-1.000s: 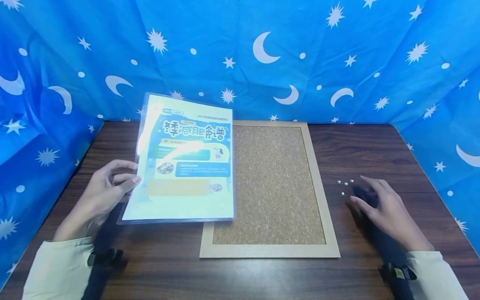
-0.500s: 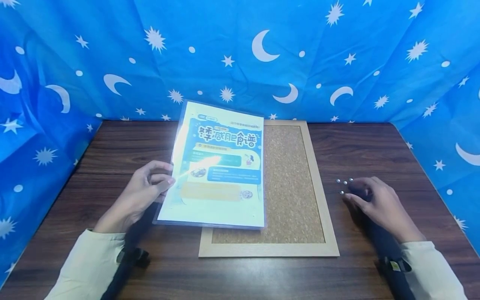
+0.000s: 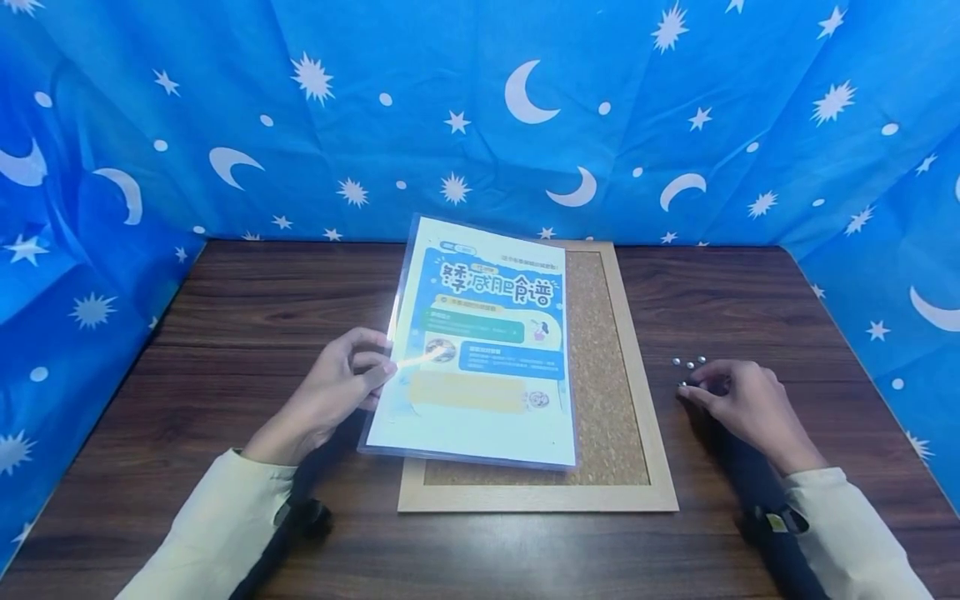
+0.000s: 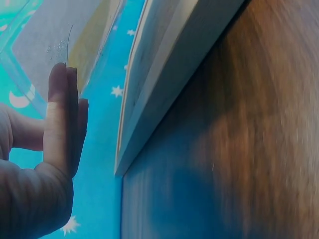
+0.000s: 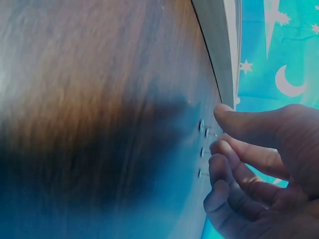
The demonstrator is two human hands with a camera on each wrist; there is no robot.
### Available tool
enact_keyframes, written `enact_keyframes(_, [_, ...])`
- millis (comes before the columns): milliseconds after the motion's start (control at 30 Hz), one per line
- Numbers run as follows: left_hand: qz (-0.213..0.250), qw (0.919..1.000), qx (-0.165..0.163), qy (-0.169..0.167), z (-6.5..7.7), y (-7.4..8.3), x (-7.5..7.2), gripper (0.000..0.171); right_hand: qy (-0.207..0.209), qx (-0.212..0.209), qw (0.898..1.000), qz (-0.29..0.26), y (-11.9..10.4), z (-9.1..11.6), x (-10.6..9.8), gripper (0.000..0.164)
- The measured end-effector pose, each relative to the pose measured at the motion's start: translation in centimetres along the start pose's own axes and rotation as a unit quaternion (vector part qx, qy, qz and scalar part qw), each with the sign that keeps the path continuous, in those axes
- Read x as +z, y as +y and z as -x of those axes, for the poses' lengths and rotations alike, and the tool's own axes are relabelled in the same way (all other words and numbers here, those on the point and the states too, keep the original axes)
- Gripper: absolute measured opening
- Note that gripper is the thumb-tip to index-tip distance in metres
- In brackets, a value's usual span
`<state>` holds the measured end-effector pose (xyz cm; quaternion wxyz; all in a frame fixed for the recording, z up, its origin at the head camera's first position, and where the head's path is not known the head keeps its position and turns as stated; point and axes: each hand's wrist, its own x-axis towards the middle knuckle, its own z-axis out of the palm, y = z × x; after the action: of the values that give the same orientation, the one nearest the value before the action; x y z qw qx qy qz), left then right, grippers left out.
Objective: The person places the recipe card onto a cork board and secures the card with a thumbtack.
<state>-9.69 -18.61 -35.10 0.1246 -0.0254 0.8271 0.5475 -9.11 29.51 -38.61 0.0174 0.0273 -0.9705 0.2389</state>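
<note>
A laminated poster sheet point(image 3: 480, 350) with blue, green and yellow print is held by its left edge between the thumb and fingers of my left hand point(image 3: 330, 396). It hangs tilted over the cork board point(image 3: 607, 367), covering much of its left part. In the left wrist view, my left fingers point(image 4: 59, 124) lie against the clear plastic border. Several silver thumbtacks point(image 3: 690, 365) lie right of the board. My right hand point(image 3: 750, 408) reaches down to them, thumb and index finger apart around the nearest tack. The right wrist view shows the tacks point(image 5: 203, 152) standing beside my fingertips.
The board's pale wooden frame point(image 3: 540, 500) lies flat on the dark wood table point(image 3: 300, 283). A blue curtain point(image 3: 450, 100) with moons and stars surrounds the back and sides. Both wrists wear dark cameras below cream sleeves point(image 3: 217, 517).
My left hand has carried the sheet rightward and slightly lower, over the board. My right hand has moved left to the tacks, its thumb and index finger coming closer together.
</note>
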Motion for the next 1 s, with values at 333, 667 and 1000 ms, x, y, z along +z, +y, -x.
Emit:
enact_keyframes(333, [0.041,0.9983,-0.033,-0.025,-0.6,0.8,3.0,0.041,0.001,0.023,1.000,0.012,0.0,-0.2,0.5,0.020])
enact_keyframes(667, [0.096,0.9930,-0.041,-0.056,-0.6,1.2,5.1,0.042,0.006,0.033,0.999,0.004,0.0,-0.3,0.6,0.022])
enact_keyframes(1000, [0.101,0.9916,-0.058,-0.056,-0.8,0.9,6.3,0.039,0.004,0.044,0.999,-0.011,0.1,-0.5,0.9,0.019])
